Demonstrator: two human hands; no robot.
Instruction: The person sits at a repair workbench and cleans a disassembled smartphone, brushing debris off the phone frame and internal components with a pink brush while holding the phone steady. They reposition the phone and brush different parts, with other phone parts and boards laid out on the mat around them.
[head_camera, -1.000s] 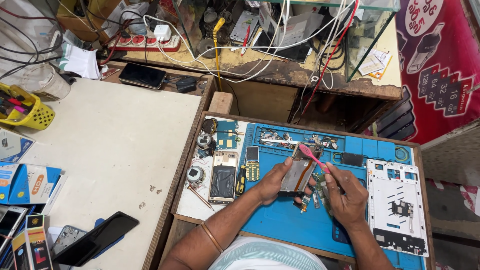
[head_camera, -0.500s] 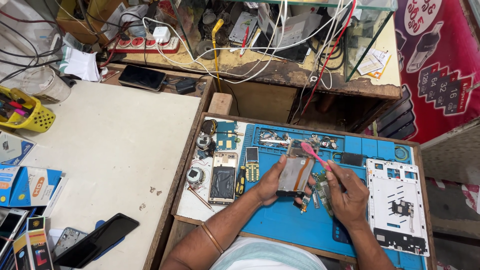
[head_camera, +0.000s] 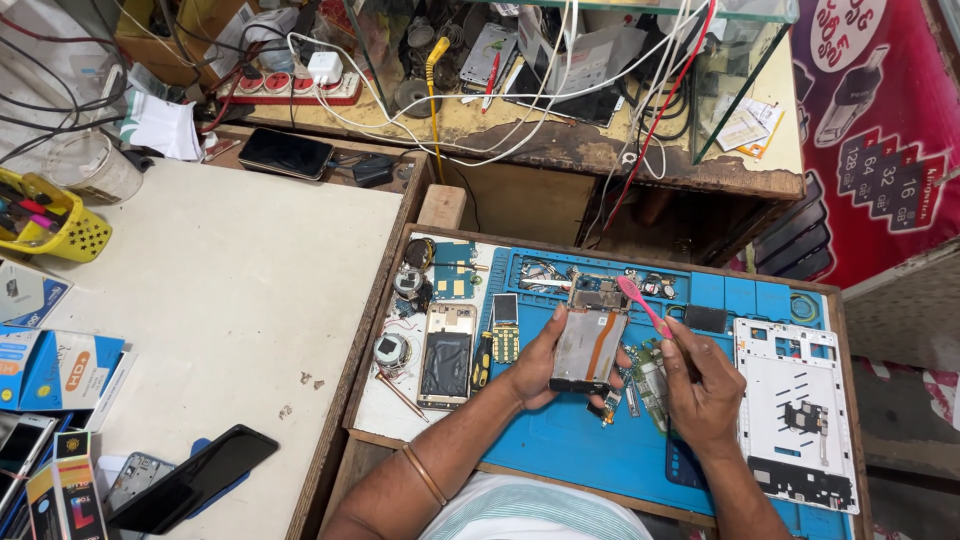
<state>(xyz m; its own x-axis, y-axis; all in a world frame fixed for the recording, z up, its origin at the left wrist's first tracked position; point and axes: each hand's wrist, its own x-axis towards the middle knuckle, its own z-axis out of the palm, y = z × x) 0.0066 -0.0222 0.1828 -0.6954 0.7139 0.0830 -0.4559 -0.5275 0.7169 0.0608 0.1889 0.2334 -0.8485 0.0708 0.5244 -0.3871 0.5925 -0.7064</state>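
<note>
Barely anything has shifted since half a second ago: my left hand (head_camera: 540, 362) has kept the opened phone chassis (head_camera: 590, 348) tilted up off the blue mat (head_camera: 590, 450), and the pink pry tool (head_camera: 643, 305) has stayed angled over its upper right corner, perhaps a touch closer to the edge. My right hand (head_camera: 705, 385) is pinched around the lower end of that tool, fingers pressed together, tip pointing toward 11 o'clock. The left hand is curled around the chassis, thumb on its left edge and fingers behind, so the orange flex strip faces me.

From the chassis, a small keypad phone (head_camera: 505, 327) lies just beside it at 9 o'clock, and a gold phone frame (head_camera: 446, 356) farther the same way. Loose green boards (head_camera: 648, 380) sit at 4 o'clock, touching the mat. A white back frame (head_camera: 792, 412) rests well off at 3 o'clock on the surface (head_camera: 400, 425).

I judge the work steady, mid-pry, nothing released.
</note>
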